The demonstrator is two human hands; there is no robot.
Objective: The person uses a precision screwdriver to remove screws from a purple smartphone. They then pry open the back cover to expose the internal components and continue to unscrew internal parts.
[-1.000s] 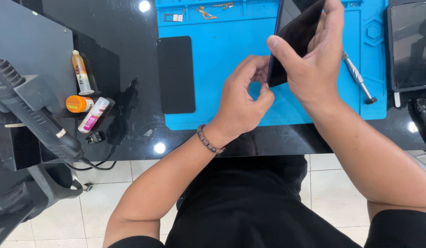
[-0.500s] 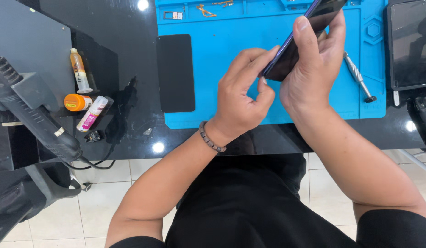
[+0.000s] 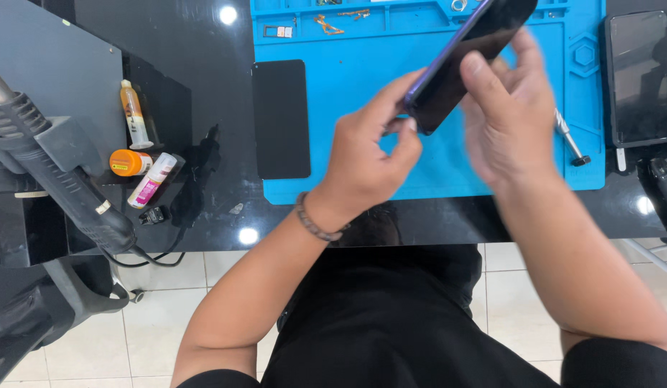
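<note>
The phone [image 3: 462,57] is held tilted above the blue mat [image 3: 362,122] — right hand [image 3: 509,118] wrapped round its body, left hand [image 3: 369,154] fingers pinched at its lower corner. Its casing looks unopened; the screwdriver [image 3: 569,140] lies unused at the mat's right edge.

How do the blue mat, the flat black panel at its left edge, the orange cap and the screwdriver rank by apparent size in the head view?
Largest to smallest:
1. blue mat
2. flat black panel
3. screwdriver, longer but thin and partly hidden by the right hand
4. orange cap
The last two look close; that order is unsure.
</note>
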